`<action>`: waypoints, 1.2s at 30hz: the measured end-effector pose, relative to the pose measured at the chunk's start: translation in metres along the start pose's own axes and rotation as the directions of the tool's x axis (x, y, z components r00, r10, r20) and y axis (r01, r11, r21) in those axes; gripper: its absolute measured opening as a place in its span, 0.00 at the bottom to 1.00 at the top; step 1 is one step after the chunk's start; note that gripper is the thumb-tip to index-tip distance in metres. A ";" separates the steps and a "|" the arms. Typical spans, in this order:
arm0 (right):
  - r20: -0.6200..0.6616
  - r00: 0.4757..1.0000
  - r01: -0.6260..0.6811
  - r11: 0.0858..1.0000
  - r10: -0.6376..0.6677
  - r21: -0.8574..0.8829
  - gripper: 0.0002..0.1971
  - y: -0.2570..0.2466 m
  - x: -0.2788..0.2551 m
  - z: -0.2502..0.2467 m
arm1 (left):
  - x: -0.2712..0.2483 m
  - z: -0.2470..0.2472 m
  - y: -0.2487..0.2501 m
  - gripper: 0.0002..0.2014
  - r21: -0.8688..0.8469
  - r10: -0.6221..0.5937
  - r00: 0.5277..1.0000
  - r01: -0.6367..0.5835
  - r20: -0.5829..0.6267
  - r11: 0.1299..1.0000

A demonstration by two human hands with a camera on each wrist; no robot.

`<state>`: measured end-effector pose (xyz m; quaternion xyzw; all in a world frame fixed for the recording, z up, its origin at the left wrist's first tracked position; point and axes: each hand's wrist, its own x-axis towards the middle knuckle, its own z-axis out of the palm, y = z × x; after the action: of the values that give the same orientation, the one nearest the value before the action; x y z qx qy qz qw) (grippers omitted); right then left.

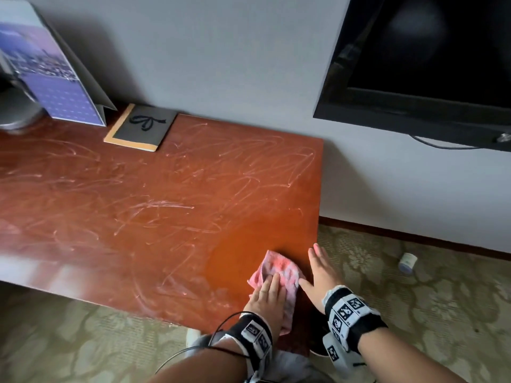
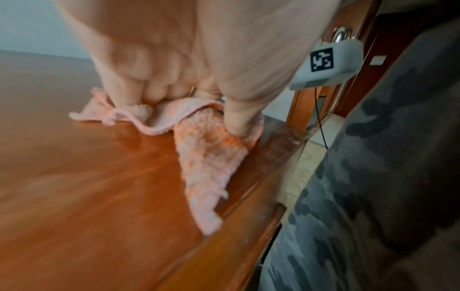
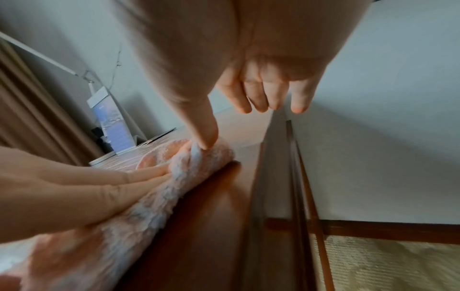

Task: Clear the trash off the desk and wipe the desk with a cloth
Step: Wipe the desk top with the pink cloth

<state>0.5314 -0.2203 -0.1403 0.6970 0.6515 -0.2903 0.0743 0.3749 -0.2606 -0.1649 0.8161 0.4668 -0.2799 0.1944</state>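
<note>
One surface [image 1: 138, 203] carries one pink cloth [image 1: 279, 269], one black notebook [image 1: 143, 128], one calendar [image 1: 58, 87] and one lamp base [image 1: 16, 114]. Two hands; one small roll [image 1: 407, 262] lies on the floor.

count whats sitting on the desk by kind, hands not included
cloth: 1
notebook: 1
calendar: 1
lamp base: 1
total: 4, all on the desk

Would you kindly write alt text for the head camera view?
A left hand presses a pink cloth flat on the near right corner of a streaked reddish wooden desk, with the right hand open beside it, thumb touching the cloth. A calendar and notebook sit at the back.
</note>
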 end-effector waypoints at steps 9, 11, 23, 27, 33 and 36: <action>0.154 0.948 0.301 0.943 -0.279 -0.141 0.36 -0.084 0.018 0.017 | -0.050 0.101 -0.205 0.31 -0.377 -0.547 0.802 0.442 -0.240 0.814; 0.169 0.948 0.296 0.940 -0.269 -0.169 0.39 -0.088 0.016 0.025 | -0.060 0.102 -0.217 0.40 -0.381 -0.528 0.822 0.427 -0.214 0.820; 0.159 0.952 0.285 0.948 -0.262 -0.144 0.42 -0.090 0.015 0.023 | 0.004 -0.009 -0.115 0.36 -0.124 -0.136 0.980 0.118 -0.144 0.985; 0.192 0.958 0.248 0.954 -0.215 -0.168 0.41 -0.096 0.016 0.023 | 0.004 -0.012 -0.193 0.31 -0.133 -0.272 0.955 0.257 -0.119 0.957; 0.200 0.966 0.198 0.968 -0.166 -0.151 0.41 -0.103 0.014 0.022 | -0.051 0.099 -0.269 0.54 0.062 -0.195 0.972 0.204 -0.129 0.977; 0.208 0.970 0.157 0.974 -0.121 -0.165 0.42 -0.111 0.013 0.021 | -0.063 0.070 -0.252 0.37 0.016 -0.057 0.986 0.060 -0.155 0.998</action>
<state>0.4189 -0.2040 -0.1335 0.6075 0.7120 -0.3021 0.1805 0.1108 -0.2192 -0.1930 0.8232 0.5013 -0.2265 0.1408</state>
